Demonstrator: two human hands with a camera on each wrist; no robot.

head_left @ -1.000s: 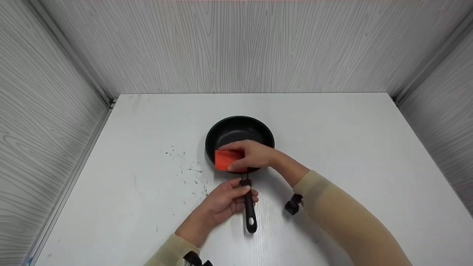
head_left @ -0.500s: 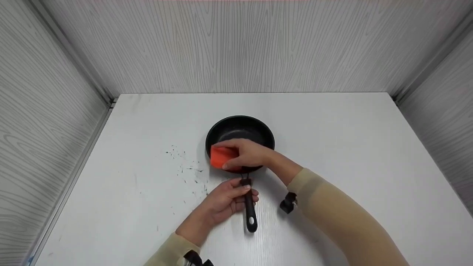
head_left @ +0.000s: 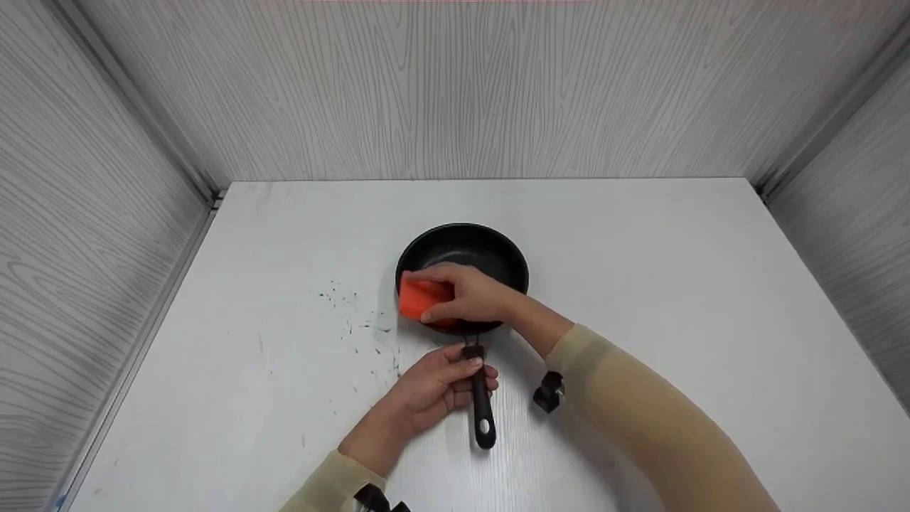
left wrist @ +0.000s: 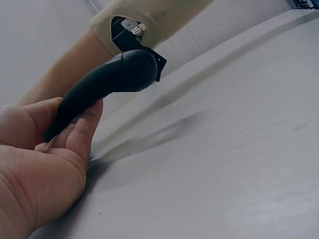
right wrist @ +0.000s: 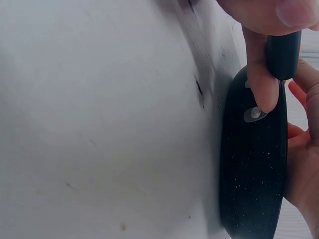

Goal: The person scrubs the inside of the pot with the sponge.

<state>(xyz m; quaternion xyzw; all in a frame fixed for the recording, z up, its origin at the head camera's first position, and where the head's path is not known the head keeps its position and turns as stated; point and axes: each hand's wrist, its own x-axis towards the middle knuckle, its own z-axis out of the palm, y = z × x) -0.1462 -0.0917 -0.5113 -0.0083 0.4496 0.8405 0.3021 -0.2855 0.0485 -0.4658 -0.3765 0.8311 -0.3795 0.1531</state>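
A black frying pan (head_left: 462,245) stands on the white table, its handle (head_left: 483,416) toward the person. My left hand (head_left: 435,384) grips that handle close to the pan, thumb on top and fingers beneath; the left wrist view shows the handle (left wrist: 107,77) rising out of the grasp. Inside the pan, at its near left wall, my right hand (head_left: 473,293) pinches a flat orange sponge (head_left: 419,297) between thumb and fingers. From the right wrist, the pan's speckled outer side (right wrist: 254,169) shows, with the right hand (right wrist: 304,159) behind the rim and most of the sponge hidden.
Dark crumbs and smudges (head_left: 366,326) lie on the white table (head_left: 640,249) left of the pan. Wood-grain panels (head_left: 455,92) enclose the table at the back and both sides. A small black camera mount (head_left: 549,392) sits at the right wrist.
My right hand has slid the orange sponge left and slightly away along the pan's near left wall. The left hand and the pan have stayed in place.
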